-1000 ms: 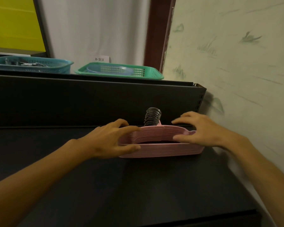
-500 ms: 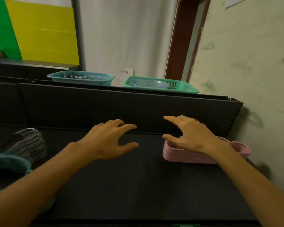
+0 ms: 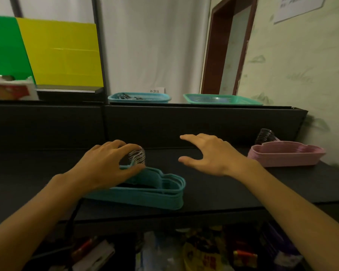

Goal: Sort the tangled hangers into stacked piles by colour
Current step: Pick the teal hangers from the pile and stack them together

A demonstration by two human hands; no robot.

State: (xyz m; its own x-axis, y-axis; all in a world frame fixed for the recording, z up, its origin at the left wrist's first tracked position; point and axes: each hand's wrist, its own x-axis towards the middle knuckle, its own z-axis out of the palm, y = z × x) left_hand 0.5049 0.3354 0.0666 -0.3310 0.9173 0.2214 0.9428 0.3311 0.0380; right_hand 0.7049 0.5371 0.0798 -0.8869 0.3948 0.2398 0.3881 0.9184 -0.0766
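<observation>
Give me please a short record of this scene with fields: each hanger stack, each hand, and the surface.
teal hanger stack: lies near the front edge of the black shelf, metal hooks toward the back
pink hanger stack: lies at the far right by the wall, no hand on it
left hand: fingers curled round the teal stack's hooks
right hand: open, fingers spread, holds nothing, between the two stacks
baskets: two, on the ledge behind

1. The left hand [image 3: 108, 165] covers the left end of the teal hanger stack [image 3: 145, 194] and part of its blurred metal hooks [image 3: 138, 156].
2. Lower-shelf clutter [image 3: 194, 251] is blurred and cut off by the bottom edge.
3. Text on the small sign [image 3: 154, 91] is too small to read.
</observation>
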